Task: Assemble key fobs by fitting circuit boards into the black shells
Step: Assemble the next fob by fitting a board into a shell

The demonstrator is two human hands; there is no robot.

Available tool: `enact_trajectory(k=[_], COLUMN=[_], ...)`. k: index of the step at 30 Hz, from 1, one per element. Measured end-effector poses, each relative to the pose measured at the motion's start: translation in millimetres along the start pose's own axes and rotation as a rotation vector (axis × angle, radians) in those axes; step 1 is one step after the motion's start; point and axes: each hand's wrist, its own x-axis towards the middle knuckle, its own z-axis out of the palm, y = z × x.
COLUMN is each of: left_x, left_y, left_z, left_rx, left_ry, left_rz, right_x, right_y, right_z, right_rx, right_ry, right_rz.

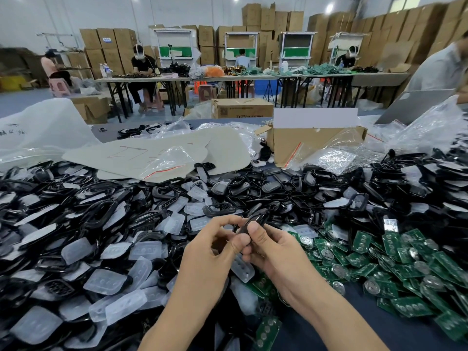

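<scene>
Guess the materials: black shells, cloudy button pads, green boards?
Black shells: likely moulded hard plastic, semi-gloss; light glints along their rims. Cloudy button pads: probably silicone rubber, frosted and translucent, with raised round bumps. Green boards: circuit laminate under a green coating; the shiny round discs on them look like metal, perhaps coin cells.

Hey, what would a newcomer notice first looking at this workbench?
Both hands at bottom centre: the left hand and right hand pinch one black shell. A huge heap of shells and clear pads spreads left and behind, and green circuit boards pile on the right.
</scene>
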Motion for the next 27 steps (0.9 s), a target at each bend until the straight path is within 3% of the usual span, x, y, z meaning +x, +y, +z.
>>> enact_trajectory(k=[10,18,27], left_x=[-6,-10,-7], left_y=[3,-3,-3], left_z=[4,10,11], left_rx=[0.264,0.375,0.281], left_ry=[0.083,0.206,0.219], left_rz=[0.304,0.469,0.378], right_x=[-4,-3,-6], right_y=[-4,0,-4], right_z=[8,10,14], right_rx=[0.221,0.214,0.203], right_ry=[0.005,0.039,0.037], right_rz=[0.036,0.052,0.064])
